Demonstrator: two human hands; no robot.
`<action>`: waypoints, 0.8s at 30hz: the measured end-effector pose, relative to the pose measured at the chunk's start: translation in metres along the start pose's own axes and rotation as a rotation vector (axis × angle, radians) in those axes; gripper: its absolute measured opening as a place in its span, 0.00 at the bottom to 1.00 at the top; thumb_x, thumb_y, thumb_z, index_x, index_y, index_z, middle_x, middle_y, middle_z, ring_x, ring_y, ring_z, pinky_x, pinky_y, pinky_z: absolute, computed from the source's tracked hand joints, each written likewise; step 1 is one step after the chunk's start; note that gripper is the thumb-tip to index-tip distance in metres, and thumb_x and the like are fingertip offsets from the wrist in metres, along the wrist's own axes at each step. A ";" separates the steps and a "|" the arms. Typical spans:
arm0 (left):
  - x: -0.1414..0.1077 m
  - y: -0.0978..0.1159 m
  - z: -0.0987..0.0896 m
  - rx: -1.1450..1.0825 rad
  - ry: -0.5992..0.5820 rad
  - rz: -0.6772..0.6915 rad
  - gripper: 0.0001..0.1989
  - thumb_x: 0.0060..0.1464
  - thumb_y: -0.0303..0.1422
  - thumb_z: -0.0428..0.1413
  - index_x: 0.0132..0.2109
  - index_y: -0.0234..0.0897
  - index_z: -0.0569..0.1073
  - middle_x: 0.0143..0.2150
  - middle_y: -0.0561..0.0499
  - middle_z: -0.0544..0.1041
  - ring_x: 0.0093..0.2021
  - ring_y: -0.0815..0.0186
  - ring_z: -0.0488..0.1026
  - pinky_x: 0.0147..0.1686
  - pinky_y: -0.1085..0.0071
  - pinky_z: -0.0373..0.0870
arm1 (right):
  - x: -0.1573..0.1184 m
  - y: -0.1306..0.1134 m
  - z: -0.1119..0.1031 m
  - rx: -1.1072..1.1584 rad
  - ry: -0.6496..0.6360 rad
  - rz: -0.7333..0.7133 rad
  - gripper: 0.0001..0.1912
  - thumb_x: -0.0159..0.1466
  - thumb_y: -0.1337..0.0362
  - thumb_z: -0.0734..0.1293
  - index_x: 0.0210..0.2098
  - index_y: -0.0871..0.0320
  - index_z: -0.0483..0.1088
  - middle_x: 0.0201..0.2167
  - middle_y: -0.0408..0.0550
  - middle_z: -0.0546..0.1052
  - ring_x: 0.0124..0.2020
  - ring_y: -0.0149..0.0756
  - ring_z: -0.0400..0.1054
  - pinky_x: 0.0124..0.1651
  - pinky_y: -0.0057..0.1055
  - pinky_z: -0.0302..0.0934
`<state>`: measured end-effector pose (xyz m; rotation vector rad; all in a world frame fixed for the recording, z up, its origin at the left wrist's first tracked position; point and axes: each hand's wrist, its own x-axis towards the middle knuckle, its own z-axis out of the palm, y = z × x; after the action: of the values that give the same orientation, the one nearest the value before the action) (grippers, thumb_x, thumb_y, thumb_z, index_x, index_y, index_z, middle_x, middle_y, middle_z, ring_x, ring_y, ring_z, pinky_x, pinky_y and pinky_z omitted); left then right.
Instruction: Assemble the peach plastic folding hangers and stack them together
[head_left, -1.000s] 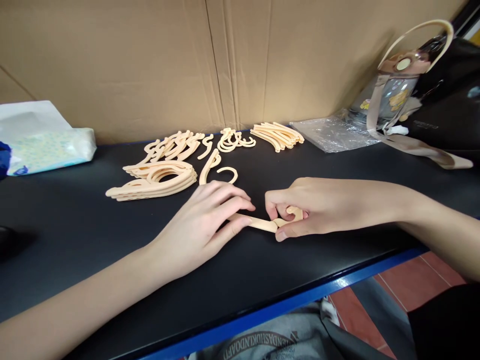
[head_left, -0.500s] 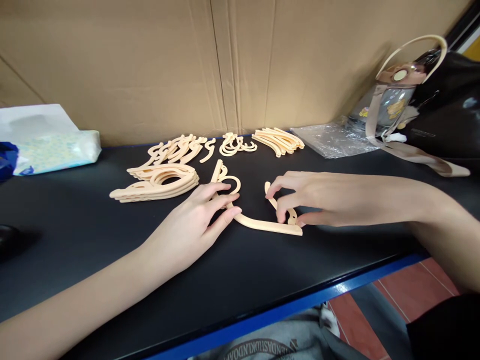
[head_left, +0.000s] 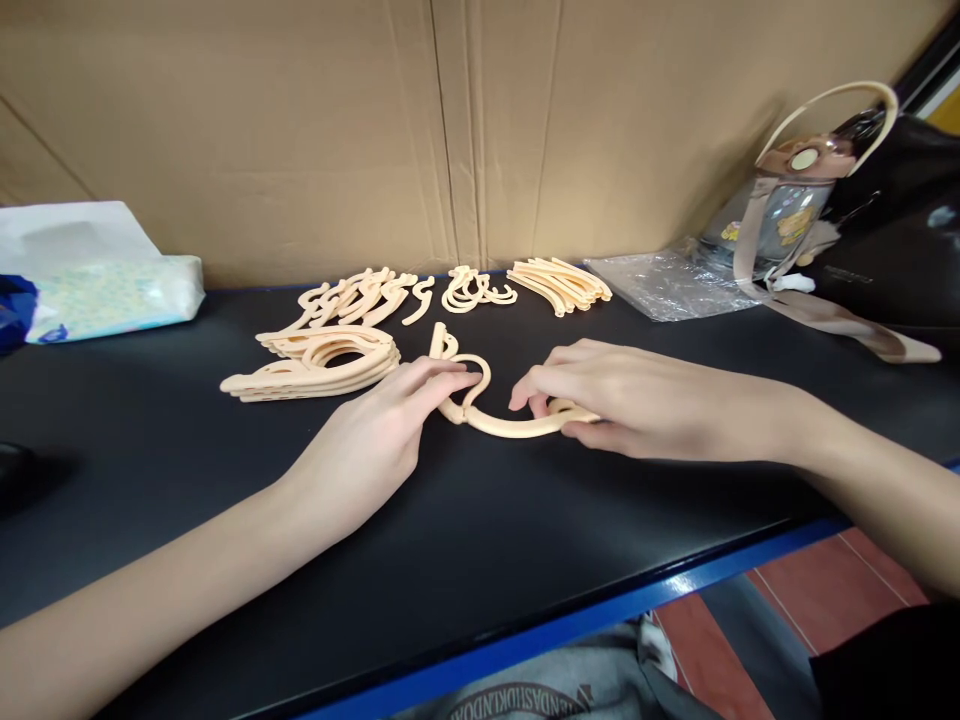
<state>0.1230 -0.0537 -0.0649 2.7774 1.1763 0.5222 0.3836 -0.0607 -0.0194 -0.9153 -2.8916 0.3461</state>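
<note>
1. Left hand [head_left: 360,445], half-curled, lies over the cream hanger [head_left: 514,429], apparently steadying it on the black table [head_left: 375,600]; its underside grip, can't tell.
2. Right hand [head_left: 660,405], nearly closed, pinches the far end, probably for control.

So there's just the one head cam here, and it's looking out from the wearer's own eye level, facing forward and tipping down over the black desk [head_left: 465,540], with the cardboard [head_left: 300,130] filling the top and the printed grey fabric [head_left: 525,690] peeking in at the bottom. It's sitting pretty close, roughly arm's reach from the left hand [head_left: 367,435] and right hand [head_left: 652,400] around mid-frame, and it's catching the blue desk edge [head_left: 600,615] on a slant, climbing toward the right.
</note>
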 end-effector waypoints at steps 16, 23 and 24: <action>0.003 0.006 -0.003 -0.038 -0.025 0.173 0.23 0.59 0.27 0.46 0.62 0.38 0.61 0.64 0.44 0.62 0.65 0.56 0.57 0.62 0.54 0.59 | 0.010 0.002 0.008 -0.070 0.171 0.235 0.12 0.70 0.61 0.58 0.47 0.57 0.69 0.32 0.46 0.77 0.35 0.38 0.71 0.37 0.30 0.56; 0.001 0.004 -0.003 -0.039 -0.044 0.196 0.26 0.59 0.32 0.50 0.64 0.37 0.57 0.65 0.42 0.60 0.66 0.56 0.55 0.63 0.55 0.58 | 0.009 -0.005 0.009 -0.039 0.118 0.148 0.14 0.69 0.58 0.60 0.50 0.57 0.66 0.36 0.49 0.76 0.36 0.40 0.69 0.38 0.33 0.57; 0.001 0.005 -0.003 -0.040 -0.047 0.197 0.27 0.59 0.32 0.51 0.64 0.37 0.57 0.65 0.42 0.60 0.66 0.56 0.55 0.63 0.55 0.58 | 0.009 -0.005 0.009 -0.035 0.103 0.138 0.15 0.68 0.57 0.61 0.51 0.58 0.66 0.37 0.50 0.75 0.37 0.41 0.69 0.39 0.33 0.57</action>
<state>0.1257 -0.0565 -0.0612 2.8704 0.8785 0.4864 0.3719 -0.0616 -0.0269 -1.1067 -2.7573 0.2507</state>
